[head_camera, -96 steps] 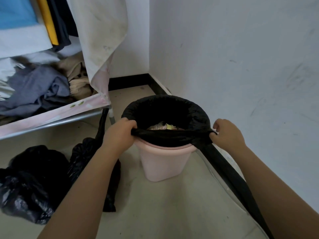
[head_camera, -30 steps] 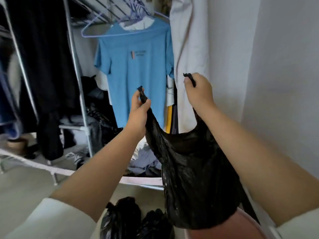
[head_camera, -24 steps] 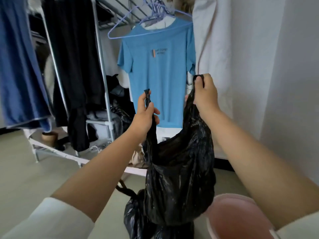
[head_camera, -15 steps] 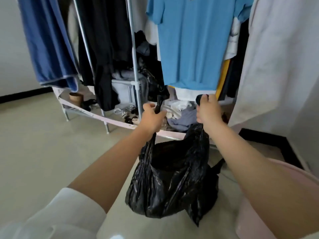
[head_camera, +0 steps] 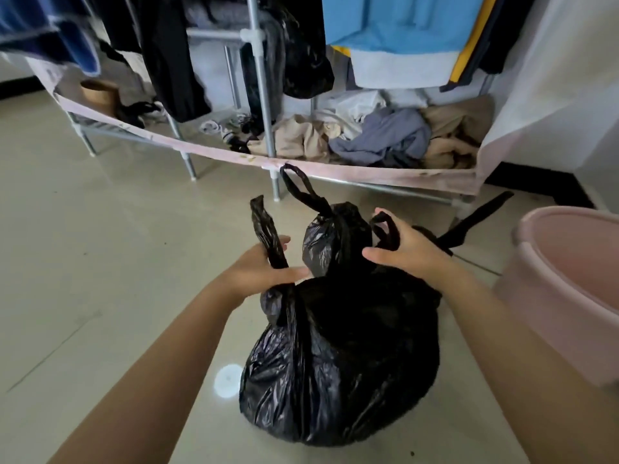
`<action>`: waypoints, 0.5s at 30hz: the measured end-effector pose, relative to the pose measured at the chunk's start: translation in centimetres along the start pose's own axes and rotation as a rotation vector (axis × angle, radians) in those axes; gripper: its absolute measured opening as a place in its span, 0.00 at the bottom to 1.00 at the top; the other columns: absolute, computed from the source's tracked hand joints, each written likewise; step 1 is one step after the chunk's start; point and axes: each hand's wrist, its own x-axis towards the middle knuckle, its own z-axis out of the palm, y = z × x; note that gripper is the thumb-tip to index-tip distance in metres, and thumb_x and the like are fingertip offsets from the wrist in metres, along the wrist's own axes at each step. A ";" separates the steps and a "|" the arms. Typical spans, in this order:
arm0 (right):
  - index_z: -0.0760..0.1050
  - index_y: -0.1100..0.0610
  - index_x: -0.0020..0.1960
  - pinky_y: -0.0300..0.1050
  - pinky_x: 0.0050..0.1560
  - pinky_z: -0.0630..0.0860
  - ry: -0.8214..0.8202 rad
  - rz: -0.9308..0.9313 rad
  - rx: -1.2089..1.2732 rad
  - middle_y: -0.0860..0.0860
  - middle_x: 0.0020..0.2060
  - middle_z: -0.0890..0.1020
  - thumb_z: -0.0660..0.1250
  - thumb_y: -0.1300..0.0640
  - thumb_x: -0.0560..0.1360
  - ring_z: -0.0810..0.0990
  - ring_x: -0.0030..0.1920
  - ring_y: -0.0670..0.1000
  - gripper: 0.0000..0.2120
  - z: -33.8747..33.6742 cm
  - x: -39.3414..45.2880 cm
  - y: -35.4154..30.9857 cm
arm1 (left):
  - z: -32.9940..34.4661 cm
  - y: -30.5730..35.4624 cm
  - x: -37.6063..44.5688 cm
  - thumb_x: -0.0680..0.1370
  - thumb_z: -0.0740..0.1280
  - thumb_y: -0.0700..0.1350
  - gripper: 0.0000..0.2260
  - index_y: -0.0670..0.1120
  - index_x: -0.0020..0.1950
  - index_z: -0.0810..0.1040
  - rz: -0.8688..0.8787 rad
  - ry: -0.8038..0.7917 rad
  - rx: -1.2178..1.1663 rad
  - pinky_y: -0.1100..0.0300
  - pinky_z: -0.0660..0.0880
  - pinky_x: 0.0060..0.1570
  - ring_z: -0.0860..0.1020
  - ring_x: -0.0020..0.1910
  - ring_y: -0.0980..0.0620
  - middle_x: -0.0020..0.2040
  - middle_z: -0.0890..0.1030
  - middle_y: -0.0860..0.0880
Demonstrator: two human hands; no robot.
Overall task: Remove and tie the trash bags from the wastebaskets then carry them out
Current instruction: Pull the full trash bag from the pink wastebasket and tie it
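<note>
A: Entry, change since half a second ago: the bag [head_camera: 338, 356], then hanging in the air from both handles, now sits on the floor [head_camera: 100, 262] in front of the rack [head_camera: 264, 95]. It is out of the bin [head_camera: 566, 279], which stands just right of it with no liner showing.

B: Meaning for the task?

A: Removal done for this bin, I judge. Tying not yet done: the two handles are apart, uncrossed. Carrying out comes after.

B: Hands?

A: Left hand [head_camera: 264, 269]: fingers closed around the left handle [head_camera: 268, 229], whose end stands up above the fist. Right hand [head_camera: 408, 252]: curled over the right handle [head_camera: 385, 229], the loop showing past the fingers and the thumb held out loosely; the grip looks looser than the left.

B: Count, bags.

A: One in hand. Behind it, touching or nearly so, one tied bag [head_camera: 335, 236] with a loop sticking up. A black strap [head_camera: 475, 219] shows farther right; whether it belongs to a third bag I cannot tell, since the right hand hides its base. So two certain, a third possible.

B: Bins?

A: One, pink.

B: Handles on the held bag?

A: Two, one per hand.

B: Anything else?

A: One rack, clothes hanging on it and heaped on its bottom shelf; not counted, too tangled.
</note>
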 end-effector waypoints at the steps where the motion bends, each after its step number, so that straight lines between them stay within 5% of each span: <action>1: 0.56 0.55 0.74 0.25 0.54 0.64 -0.130 0.032 -0.102 0.44 0.63 0.67 0.71 0.54 0.71 0.64 0.63 0.41 0.37 -0.7 -0.4 0.4 | 0.0 -0.7 -0.5 0.73 0.70 0.41 0.19 0.53 0.60 0.69 -0.007 -0.094 0.052 0.67 0.69 0.53 0.74 0.52 0.58 0.51 0.74 0.57; 3: 0.56 0.53 0.74 0.25 0.56 0.64 -0.375 0.132 -0.230 0.44 0.67 0.66 0.73 0.44 0.66 0.64 0.65 0.42 0.43 -2.3 -1.0 1.0 | 0.7 -1.9 -0.8 0.74 0.69 0.40 0.17 0.55 0.58 0.70 0.010 -0.197 0.178 0.64 0.70 0.54 0.74 0.51 0.58 0.49 0.75 0.59; 6: 0.61 0.52 0.73 0.36 0.67 0.57 -0.473 0.277 -0.362 0.47 0.71 0.64 0.67 0.52 0.73 0.62 0.71 0.45 0.31 -4.1 -1.1 1.0 | 2.2 -2.9 -0.8 0.78 0.63 0.41 0.12 0.57 0.56 0.73 0.071 -0.197 0.159 0.68 0.71 0.43 0.75 0.44 0.59 0.45 0.76 0.59; 9: 0.72 0.50 0.63 0.38 0.66 0.61 -0.481 0.299 -0.408 0.46 0.61 0.71 0.65 0.56 0.75 0.68 0.64 0.45 0.17 -4.8 -0.9 1.2 | 2.8 -3.2 0.1 0.81 0.56 0.43 0.14 0.43 0.65 0.73 -0.020 -0.092 -0.238 0.60 0.73 0.51 0.78 0.53 0.45 0.56 0.79 0.45; 11: 0.78 0.51 0.50 0.39 0.65 0.64 -0.420 0.267 -0.346 0.49 0.59 0.76 0.61 0.55 0.77 0.72 0.60 0.46 0.08 -4.2 -0.9 1.9 | 3.4 -3.0 0.3 0.82 0.54 0.43 0.12 0.40 0.57 0.75 -0.071 -0.006 -0.562 0.55 0.76 0.53 0.79 0.48 0.45 0.50 0.80 0.42; 13: 0.78 0.56 0.39 0.43 0.64 0.67 -0.213 0.236 -0.157 0.53 0.50 0.83 0.55 0.53 0.80 0.78 0.54 0.50 0.18 -3.3 -0.5 3.6 | 4.0 -2.9 0.6 0.82 0.54 0.44 0.12 0.45 0.46 0.75 -0.118 0.130 -0.665 0.61 0.79 0.38 0.80 0.34 0.53 0.40 0.79 0.47; 15: 0.74 0.60 0.34 0.46 0.56 0.72 0.073 0.242 0.167 0.52 0.30 0.85 0.50 0.50 0.81 0.83 0.39 0.51 0.25 -3.0 0.1 4.7 | 4.0 -3.3 0.9 0.82 0.54 0.47 0.14 0.46 0.42 0.75 -0.113 0.189 -0.802 0.64 0.79 0.30 0.80 0.27 0.56 0.33 0.80 0.49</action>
